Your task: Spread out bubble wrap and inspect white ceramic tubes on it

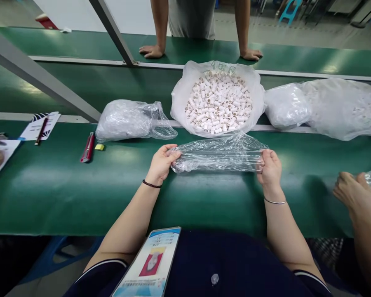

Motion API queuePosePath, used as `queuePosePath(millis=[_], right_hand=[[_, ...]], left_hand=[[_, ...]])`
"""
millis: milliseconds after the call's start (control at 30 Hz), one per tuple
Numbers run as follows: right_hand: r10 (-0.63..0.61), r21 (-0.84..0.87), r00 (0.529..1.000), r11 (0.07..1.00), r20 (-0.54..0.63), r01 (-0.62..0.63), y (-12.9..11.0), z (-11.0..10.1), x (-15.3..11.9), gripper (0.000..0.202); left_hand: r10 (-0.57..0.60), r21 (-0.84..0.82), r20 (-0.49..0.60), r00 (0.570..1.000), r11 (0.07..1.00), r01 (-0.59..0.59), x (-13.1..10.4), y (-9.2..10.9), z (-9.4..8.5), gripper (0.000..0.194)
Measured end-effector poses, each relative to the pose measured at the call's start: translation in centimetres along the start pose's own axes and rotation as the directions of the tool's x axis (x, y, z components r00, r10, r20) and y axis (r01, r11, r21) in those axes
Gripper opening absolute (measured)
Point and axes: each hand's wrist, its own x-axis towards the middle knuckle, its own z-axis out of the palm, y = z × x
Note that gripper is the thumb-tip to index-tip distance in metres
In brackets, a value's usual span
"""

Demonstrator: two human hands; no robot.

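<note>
A clear plastic bag [219, 154] is stretched sideways between my two hands, just above the green table. My left hand [163, 161] pinches its left end, thumb on top. At the other end, my right hand [269, 167] has its fingers closed on the crumpled plastic. Right behind it sits a large open plastic bag [178, 101] full of small white tube-shaped pieces [219, 103]. What the stretched bag holds, if anything, I cannot make out through the creases.
Left of the open bag lies a filled clear bag [123, 119], with a red utility knife [88, 147] and a yellow block [99, 147] nearby. More filled bags [336, 107] lie right. A person's hands [153, 51] rest across the table; another person's hand [354, 189] is at right.
</note>
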Motion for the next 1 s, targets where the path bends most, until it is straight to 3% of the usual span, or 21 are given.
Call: queuePosePath(millis=[67,133,167,233,300,333,367,433,500,567,633,733,867,933,1000], right_hand=[[-0.05,0.002,0.998,0.999,-0.03,0.05,-0.6,-0.1,-0.1,0.052],[-0.084,0.001,0.994,0.996,-0.065,0.084,-0.8,0.0,-0.2,0.053],[-0.096,0.007,0.992,0.995,-0.086,0.097,-0.8,0.1,-0.3,0.054],[-0.104,0.028,0.988,0.994,-0.115,0.108,-0.8,0.2,-0.3,0.053],[-0.093,0.044,0.989,0.994,-0.119,0.099,-0.7,0.2,-0.3,0.053],[-0.085,0.045,0.99,0.995,-0.112,0.091,-0.6,0.2,-0.3,0.052],[-0.077,0.045,0.992,0.996,-0.105,0.082,-0.6,0.2,-0.2,0.052],[-0.058,0.047,0.994,0.997,-0.093,0.062,-0.5,0.3,-0.2,0.051],[-0.041,0.052,0.995,0.998,-0.09,0.046,-0.4,0.3,-0.3,0.05],[-0.038,0.054,0.995,0.998,-0.094,0.043,-0.6,0.3,-0.3,0.05],[-0.047,0.053,0.994,0.997,-0.094,0.052,-0.8,0.1,-0.3,0.05],[-0.077,0.062,0.99,0.994,-0.121,0.085,-1.5,-0.4,-0.1,0.051],[-0.054,0.151,0.987,0.986,-0.151,0.077,-2.4,-1.1,0.2,0.048],[0.006,0.229,0.998,0.973,-0.066,0.01,-2.8,-1.2,0.1,0.053],[0.051,0.255,0.995,0.964,0.081,-0.07,-3.1,-1.1,-0.1,0.066]], left_hand=[[0.062,0.014,-0.052,0.997,0.998,-0.062,0.5,-0.1,-0.6,0.077],[0.259,0.105,-0.104,0.96,0.963,-0.248,0.3,-0.1,-1.0,0.073],[0.398,0.186,-0.091,0.913,0.907,-0.377,0.0,0.0,-1.2,0.066],[0.635,0.384,0.071,0.769,0.694,-0.609,-0.8,0.2,-1.2,0.052],[0.701,0.518,0.318,0.638,0.435,-0.737,-1.7,0.1,-0.9,0.048],[0.681,0.563,0.419,0.6,0.324,-0.76,-2.0,-0.1,-0.7,0.048],[0.642,0.605,0.491,0.589,0.235,-0.761,-2.1,-0.4,-0.5,0.053],[0.561,0.669,0.555,0.615,0.138,-0.73,-2.1,-1.3,0.1,0.064],[0.541,0.696,0.556,0.631,0.112,-0.709,-1.8,-2.1,0.4,0.049],[0.598,0.669,0.528,0.603,0.144,-0.729,-1.5,-2.5,0.3,0.021],[0.652,0.602,0.471,0.594,0.255,-0.757,-1.4,-2.2,0.0,0.013],[0.623,0.499,0.348,0.701,0.51,-0.701,-1.8,-1.0,-0.6,0.016],[0.541,0.296,0.199,0.817,0.762,-0.576,-1.8,0.2,-0.7,0.028],[0.468,0.104,0.125,0.875,0.871,-0.481,-1.5,0.4,-0.5,0.04],[0.382,-0.057,0.057,0.922,0.924,-0.379,-1.3,0.6,-0.3,0.051]])
